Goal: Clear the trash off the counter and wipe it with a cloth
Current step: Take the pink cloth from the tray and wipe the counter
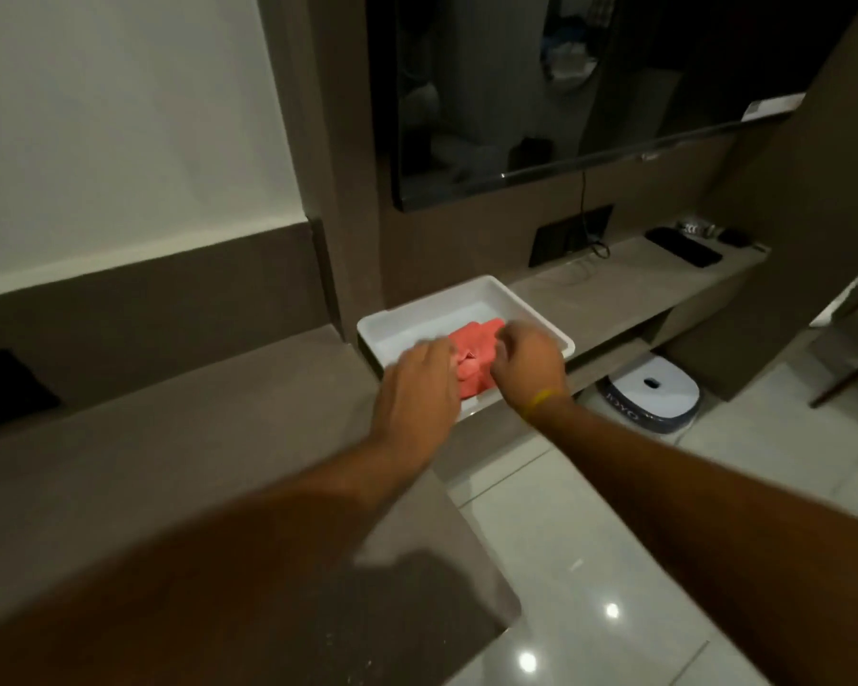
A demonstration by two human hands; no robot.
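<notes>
Pink cloth (474, 356) lies in tray (417, 316) between both hands' grip.

cloth (474, 356) in tray (402, 334), tray on counter (219, 438), screen (565, 91) behind

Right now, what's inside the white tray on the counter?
A folded pink cloth lies in the white tray, with both hands on it. The left hand and right hand cover its near part.

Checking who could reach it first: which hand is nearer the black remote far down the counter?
Right. The right hand is over the white tray, on the side toward the black remote; the left hand is further away.
</notes>
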